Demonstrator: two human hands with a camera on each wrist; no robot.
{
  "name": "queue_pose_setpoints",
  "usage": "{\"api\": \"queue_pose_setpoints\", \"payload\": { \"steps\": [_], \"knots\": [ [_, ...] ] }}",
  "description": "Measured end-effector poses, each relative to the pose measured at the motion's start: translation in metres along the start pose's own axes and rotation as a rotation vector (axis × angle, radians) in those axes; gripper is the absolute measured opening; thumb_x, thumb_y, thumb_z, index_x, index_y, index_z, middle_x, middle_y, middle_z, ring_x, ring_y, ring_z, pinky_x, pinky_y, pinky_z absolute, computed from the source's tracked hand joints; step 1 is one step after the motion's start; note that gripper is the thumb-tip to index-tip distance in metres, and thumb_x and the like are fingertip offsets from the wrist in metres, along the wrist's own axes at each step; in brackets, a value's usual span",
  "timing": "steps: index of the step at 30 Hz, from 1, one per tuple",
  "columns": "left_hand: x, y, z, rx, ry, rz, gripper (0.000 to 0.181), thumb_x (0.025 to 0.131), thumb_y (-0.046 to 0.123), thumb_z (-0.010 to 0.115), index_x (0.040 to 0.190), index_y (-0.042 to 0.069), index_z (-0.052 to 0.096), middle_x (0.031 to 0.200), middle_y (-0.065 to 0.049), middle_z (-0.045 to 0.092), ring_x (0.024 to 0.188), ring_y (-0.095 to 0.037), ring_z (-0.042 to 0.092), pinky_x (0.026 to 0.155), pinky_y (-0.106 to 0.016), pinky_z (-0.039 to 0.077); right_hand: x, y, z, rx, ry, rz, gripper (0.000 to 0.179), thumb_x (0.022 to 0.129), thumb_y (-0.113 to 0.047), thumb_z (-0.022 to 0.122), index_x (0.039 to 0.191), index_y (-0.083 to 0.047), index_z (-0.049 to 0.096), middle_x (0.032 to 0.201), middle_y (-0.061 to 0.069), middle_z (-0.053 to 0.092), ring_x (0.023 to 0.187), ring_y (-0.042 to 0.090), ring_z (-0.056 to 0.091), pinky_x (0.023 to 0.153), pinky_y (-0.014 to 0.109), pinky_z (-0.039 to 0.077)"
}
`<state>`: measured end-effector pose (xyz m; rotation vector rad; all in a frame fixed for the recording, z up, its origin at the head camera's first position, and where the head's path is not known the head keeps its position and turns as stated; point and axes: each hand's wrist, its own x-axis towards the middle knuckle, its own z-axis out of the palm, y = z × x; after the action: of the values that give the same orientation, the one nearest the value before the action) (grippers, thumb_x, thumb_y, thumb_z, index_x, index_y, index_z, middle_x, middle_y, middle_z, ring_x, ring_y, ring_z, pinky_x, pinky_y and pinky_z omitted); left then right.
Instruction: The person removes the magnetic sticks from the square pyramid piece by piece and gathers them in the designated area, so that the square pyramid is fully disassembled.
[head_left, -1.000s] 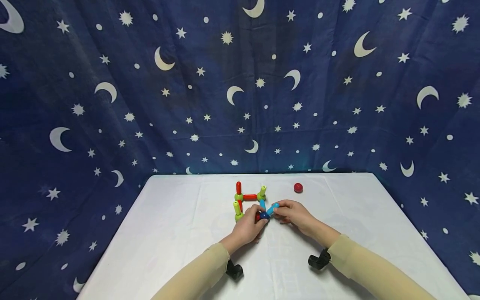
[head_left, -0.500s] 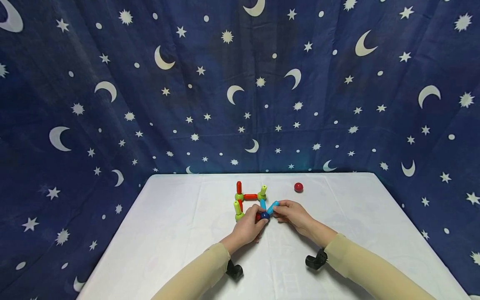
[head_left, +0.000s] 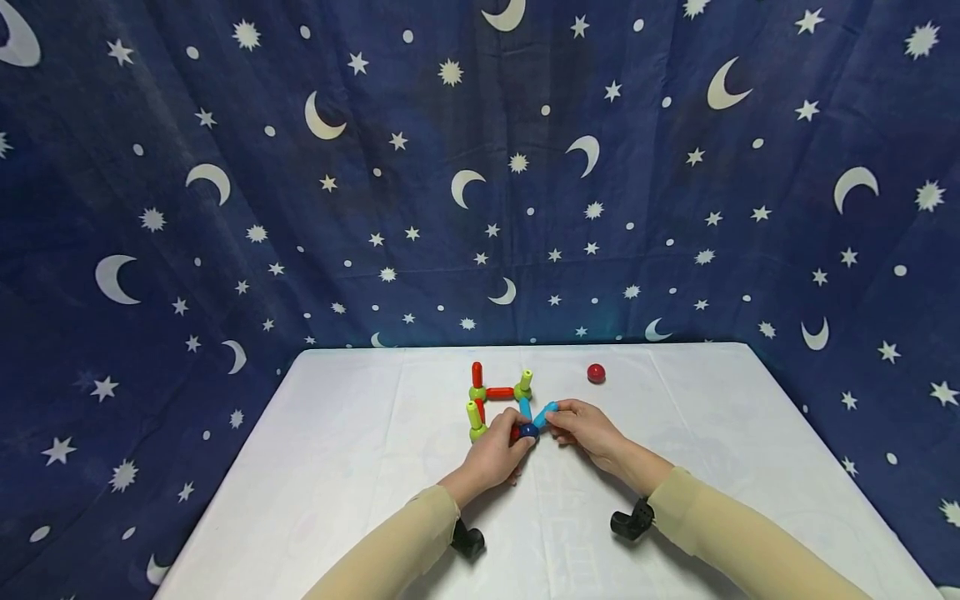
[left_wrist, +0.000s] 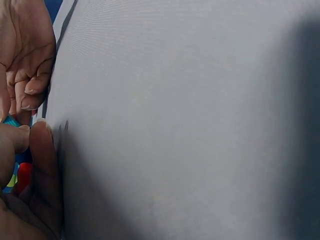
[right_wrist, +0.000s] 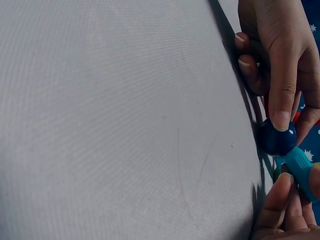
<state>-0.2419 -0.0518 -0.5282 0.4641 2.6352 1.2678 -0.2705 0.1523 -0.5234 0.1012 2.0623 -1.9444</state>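
My left hand [head_left: 495, 454] grips the dark blue ball [right_wrist: 278, 138] at the near right corner of a frame of coloured rods and balls; its thumb presses on the ball in the right wrist view. Between the thumb and fingers of my right hand [head_left: 592, 433] is a light blue rod [head_left: 546, 414], slanting up from that ball, one end against it. A red rod [left_wrist: 24, 176] at the ball is partly hidden by the left hand. Another light blue rod [head_left: 525, 408] runs back from the ball to a green ball [head_left: 522, 392].
Yellow-green rods [head_left: 473, 415] and a red rod [head_left: 477, 375] stand upright on the frame's other corners. A loose red ball [head_left: 596, 373] lies at the back of the white table [head_left: 337, 467]. Behind hangs a dark blue curtain [head_left: 420, 275] with moons and stars.
Both hands keep their holds on the ball and the light blue rod. The right forearm has shifted slightly left; the frame stays in place.
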Motion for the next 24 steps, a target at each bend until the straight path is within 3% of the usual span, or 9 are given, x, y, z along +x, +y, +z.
{"api": "queue_pose_setpoints", "payload": {
  "steps": [19,24],
  "knots": [
    [0.002,0.002,-0.002,0.024,0.006,-0.021,0.032,0.103,0.027,0.065,0.129,0.016,0.050,0.110,-0.006,0.051,0.054,-0.014,0.056,0.049,-0.028,0.051,0.001,0.001,-0.003,-0.022,-0.033,-0.032,0.030,0.102,-0.020,0.066,0.116,0.006,0.061,0.089,0.009,0.064,0.074,0.015,0.059,0.066,0.026,0.053],
    [0.002,0.002,-0.001,0.013,-0.003,-0.029,0.033,0.103,0.027,0.066,0.130,0.016,0.050,0.112,-0.007,0.051,0.054,-0.014,0.056,0.050,-0.028,0.051,0.000,-0.002,-0.014,-0.109,-0.019,-0.037,0.034,0.102,-0.026,0.067,0.118,0.004,0.063,0.084,0.007,0.061,0.070,0.016,0.055,0.063,0.026,0.051]
  ]
}}
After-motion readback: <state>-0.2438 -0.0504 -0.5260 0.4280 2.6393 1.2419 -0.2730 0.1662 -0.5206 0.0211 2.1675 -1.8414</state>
